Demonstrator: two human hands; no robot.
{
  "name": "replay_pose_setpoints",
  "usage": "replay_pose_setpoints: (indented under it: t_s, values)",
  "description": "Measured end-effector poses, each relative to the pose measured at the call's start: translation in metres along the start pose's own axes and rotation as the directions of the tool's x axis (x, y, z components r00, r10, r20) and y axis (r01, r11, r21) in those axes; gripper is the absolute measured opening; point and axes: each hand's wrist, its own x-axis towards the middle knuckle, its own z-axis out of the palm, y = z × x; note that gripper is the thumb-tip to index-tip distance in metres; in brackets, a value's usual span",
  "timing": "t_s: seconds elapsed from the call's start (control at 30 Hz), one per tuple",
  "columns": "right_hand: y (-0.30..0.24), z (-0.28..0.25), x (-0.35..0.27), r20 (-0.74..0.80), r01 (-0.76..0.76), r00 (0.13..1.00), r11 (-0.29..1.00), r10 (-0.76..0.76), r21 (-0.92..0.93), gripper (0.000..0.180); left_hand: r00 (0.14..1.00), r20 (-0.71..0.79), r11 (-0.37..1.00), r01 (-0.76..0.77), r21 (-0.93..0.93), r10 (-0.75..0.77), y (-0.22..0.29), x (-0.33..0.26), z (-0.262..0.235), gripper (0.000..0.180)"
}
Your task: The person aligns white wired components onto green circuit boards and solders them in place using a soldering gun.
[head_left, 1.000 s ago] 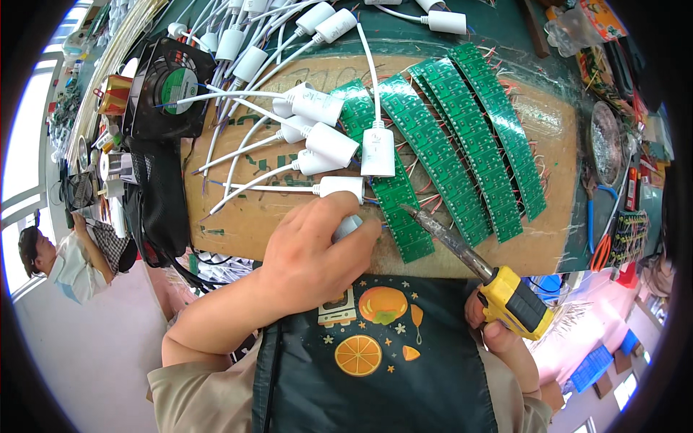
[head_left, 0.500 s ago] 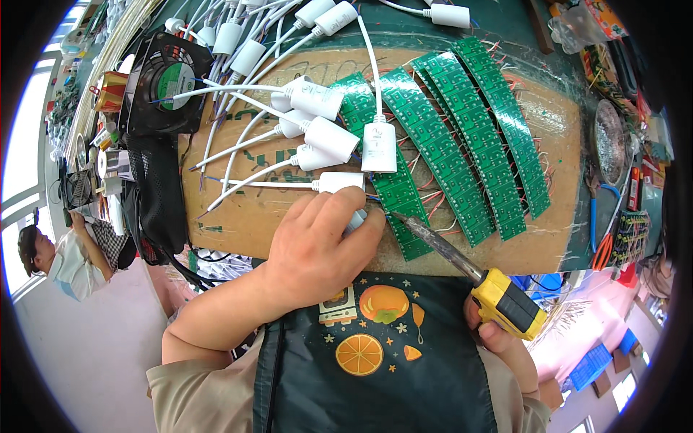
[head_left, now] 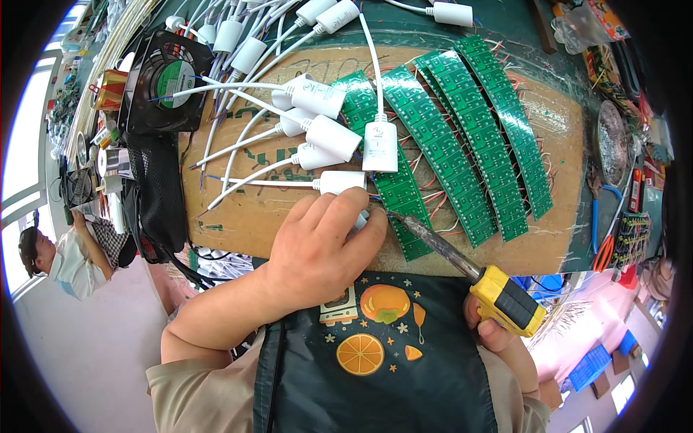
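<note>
My left hand point(head_left: 317, 245) is closed, thumb and fingers pinched round a white cylindrical housing point(head_left: 359, 222) that is mostly hidden beneath them. Just above the fingers lies another white housing with a cable point(head_left: 343, 182). In my right hand point(head_left: 492, 328) is a soldering iron point(head_left: 509, 299) with a yellow and black handle. Its tip reaches up and left to a small wire end beside the held housing, over the nearest green circuit board strip point(head_left: 403, 206); whether it touches cannot be made out. Several more board strips point(head_left: 451, 159) fan out to the right, thin red and white wires under them.
Several white housings with cables point(head_left: 317, 97) lie on the brown board point(head_left: 253, 209). A black fan point(head_left: 170, 83) stands at the left. On the right are a round metal dish point(head_left: 612, 141) and orange-handled scissors point(head_left: 605, 249). Another person point(head_left: 68, 252) sits at far left.
Hardly anything differs. Both hands and the soldering iron keep their places, and the whole view has shifted very slightly.
</note>
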Motion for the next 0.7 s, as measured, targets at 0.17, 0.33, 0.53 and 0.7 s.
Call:
replay_pose_setpoints:
  t_s: [0.17,0.33,0.53,0.7]
  values:
    - [0.003,-0.006,-0.004,0.043,-0.029,0.999,0.999,0.031,-0.038,0.034,1.0,-0.003,1.0,-0.003,0.001,0.003,0.0,0.0,0.0,0.039]
    - [-0.004,-0.003,-0.004,0.003,-0.099,0.995,0.99,0.099,0.103,0.042,1.0,-0.003,1.0,-0.007,0.007,0.007,-0.001,0.0,-0.001,0.039]
    - [-0.002,-0.004,-0.005,0.0,-0.115,0.993,0.978,0.117,0.173,0.044,1.0,-0.007,1.0,-0.009,0.006,0.009,0.0,-0.001,0.001,0.04]
    - [-0.004,-0.005,-0.007,0.008,-0.107,0.994,0.991,0.107,0.075,0.045,1.0,-0.003,1.0,-0.015,0.008,0.015,-0.001,-0.001,0.0,0.04]
